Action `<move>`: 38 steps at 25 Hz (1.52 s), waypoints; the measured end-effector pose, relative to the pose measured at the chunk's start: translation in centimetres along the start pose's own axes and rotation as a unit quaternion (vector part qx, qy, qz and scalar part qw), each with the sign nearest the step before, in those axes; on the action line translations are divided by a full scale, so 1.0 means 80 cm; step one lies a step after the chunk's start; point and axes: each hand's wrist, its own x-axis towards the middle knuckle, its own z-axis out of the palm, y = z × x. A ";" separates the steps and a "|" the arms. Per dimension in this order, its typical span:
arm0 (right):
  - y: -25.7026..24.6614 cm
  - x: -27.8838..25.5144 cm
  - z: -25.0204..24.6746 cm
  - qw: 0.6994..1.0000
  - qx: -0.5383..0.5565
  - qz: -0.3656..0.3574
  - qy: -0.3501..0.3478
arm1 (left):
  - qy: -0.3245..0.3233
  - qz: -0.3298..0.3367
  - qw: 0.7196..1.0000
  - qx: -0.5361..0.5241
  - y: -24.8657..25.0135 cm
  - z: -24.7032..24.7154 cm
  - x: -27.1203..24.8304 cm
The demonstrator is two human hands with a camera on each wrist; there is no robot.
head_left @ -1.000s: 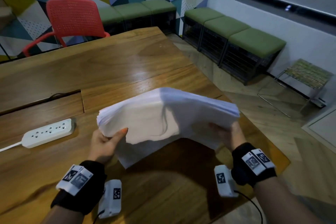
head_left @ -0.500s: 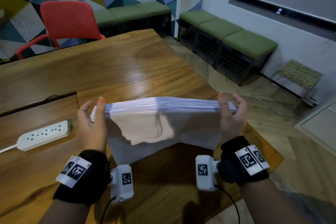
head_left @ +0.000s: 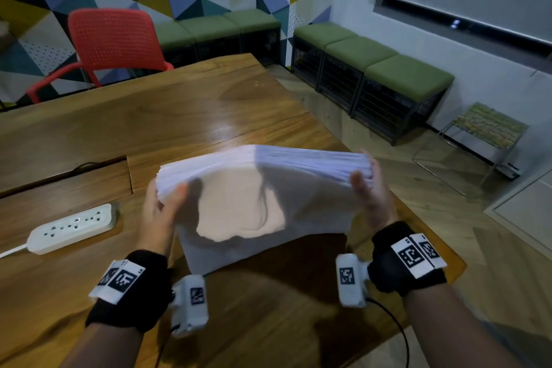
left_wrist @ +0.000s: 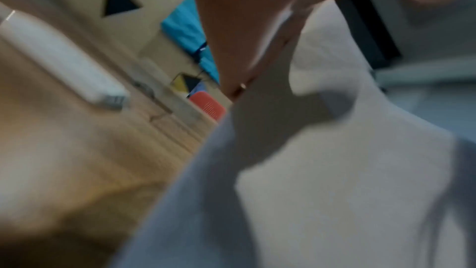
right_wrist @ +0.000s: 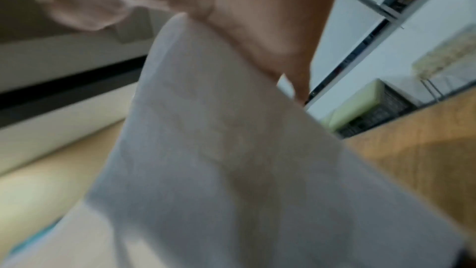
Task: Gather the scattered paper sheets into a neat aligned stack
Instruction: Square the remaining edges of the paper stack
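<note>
A thick stack of white paper sheets [head_left: 263,194] stands on its long lower edge on the wooden table [head_left: 149,128], leaning back from me, near face in shadow. My left hand [head_left: 162,203] grips its left end, thumb on the near face and fingers behind. My right hand [head_left: 369,185] grips the right end the same way. The top edges look roughly level, slightly fanned at the left corner. Both wrist views are blurred: the paper stack [left_wrist: 335,170] fills the left wrist view below my left hand [left_wrist: 244,27], and the paper stack [right_wrist: 219,150] hangs below my right hand [right_wrist: 257,27].
A white power strip [head_left: 71,227] with its cable lies on the table to the left. A cable slot [head_left: 65,170] cuts the tabletop behind it. The table's right edge [head_left: 442,248] runs close to my right wrist. A red chair [head_left: 110,42] stands at the far side.
The stack lay lifted and tilted in both hands, then was stood upright with fingers over its ends; now both hands grip the ends again and it leans back.
</note>
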 end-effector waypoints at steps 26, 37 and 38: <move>0.035 -0.016 -0.007 0.987 -0.116 0.000 0.109 | -0.041 0.037 0.952 0.302 0.000 0.000 -0.022; -0.068 0.016 0.014 0.960 -0.094 -0.158 -0.210 | -0.040 0.431 0.766 0.475 0.172 0.041 0.010; -0.064 0.009 0.014 0.969 -0.039 -0.147 -0.194 | -0.028 0.355 0.857 0.372 0.154 0.026 0.011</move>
